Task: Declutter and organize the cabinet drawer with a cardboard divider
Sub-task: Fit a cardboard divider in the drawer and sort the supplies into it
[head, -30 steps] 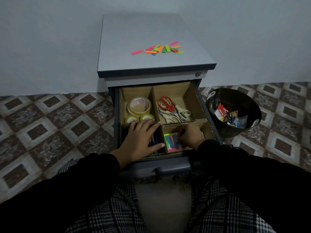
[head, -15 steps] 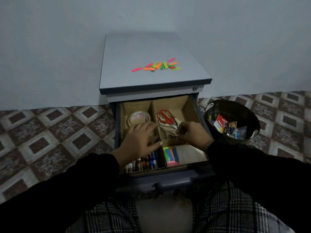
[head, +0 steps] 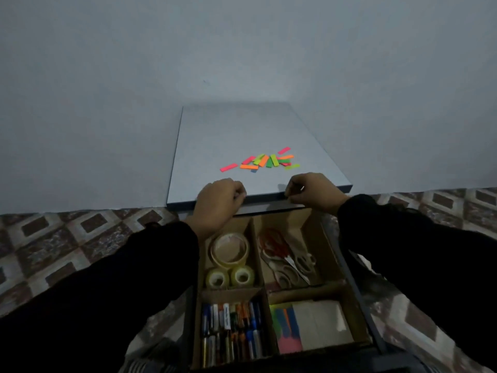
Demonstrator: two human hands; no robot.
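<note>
While drawer gapes, both hands' fingers curled, seemingly empty.

Single head-worn wide-angle view. Looks forward and down from above the open drawer, close in. Cabinet top at mid-frame, bare wall beyond, patterned floor at both sides. Both sleeves enter from the bottom edge.
</note>
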